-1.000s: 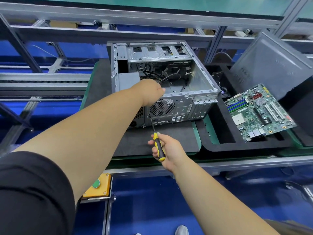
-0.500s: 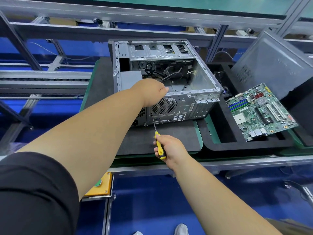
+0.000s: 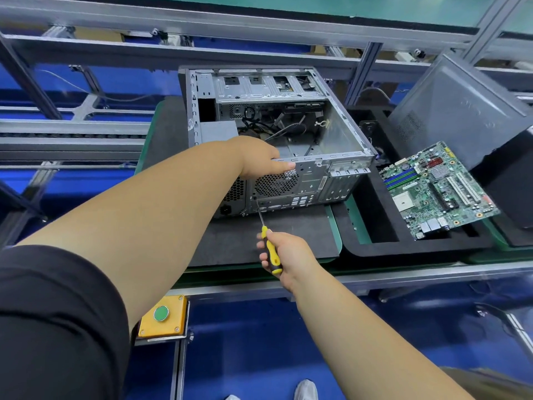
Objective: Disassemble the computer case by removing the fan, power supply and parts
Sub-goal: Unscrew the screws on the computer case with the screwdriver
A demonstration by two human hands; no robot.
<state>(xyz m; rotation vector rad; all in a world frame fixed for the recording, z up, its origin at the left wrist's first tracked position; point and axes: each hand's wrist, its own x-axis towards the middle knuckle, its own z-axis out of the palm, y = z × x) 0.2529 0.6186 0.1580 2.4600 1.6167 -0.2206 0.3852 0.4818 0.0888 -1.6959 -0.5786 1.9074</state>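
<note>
The open grey computer case (image 3: 340, 140) lies on its side on a dark foam mat (image 3: 259, 241), rear panel toward me. My left hand (image 3: 259, 157) grips the top edge of the rear panel above the round fan grille (image 3: 274, 183). My right hand (image 3: 284, 252) holds a yellow-and-black screwdriver (image 3: 269, 249); its tip sits on a screw at the lower left corner of the fan grille. The power supply (image 3: 219, 131) shows as a grey box behind my left wrist. Loose cables (image 3: 277, 125) lie inside the case.
A removed green motherboard (image 3: 435, 189) rests in a black foam tray (image 3: 375, 249) to the right, with the case side panel (image 3: 455, 111) leaning behind it. A yellow box with a green button (image 3: 161, 314) hangs under the bench front. Aluminium rails run behind the case.
My left hand slid slightly right along the rear panel's top edge. The screwdriver stays on the same screw, my right hand shifting a little around its handle.
</note>
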